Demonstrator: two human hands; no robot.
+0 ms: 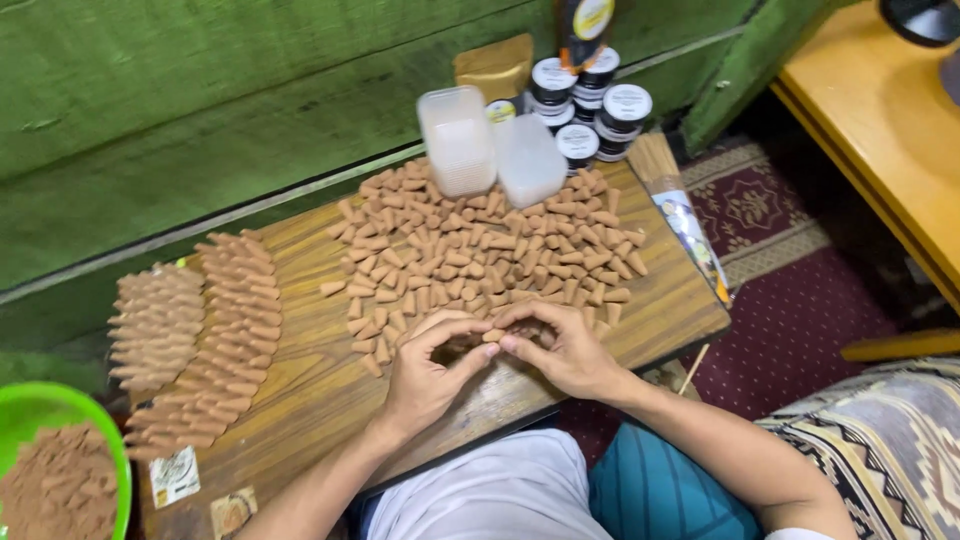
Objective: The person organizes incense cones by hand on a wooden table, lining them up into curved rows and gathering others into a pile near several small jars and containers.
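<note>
Left hand (425, 372) and right hand (560, 348) meeting fingertip to fingertip, pinched shut on one small tan clay-like cone (491, 336) at the near edge of a grainy wooden board (320, 390). Beyond, a loose matte cone heap (480, 255); far left, neat cone rows (225, 335); far, frosted plastic tubs (458, 140).

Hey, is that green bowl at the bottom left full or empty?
Full: the green bowl holds a heap of brown powder reaching close to its rim.
</note>
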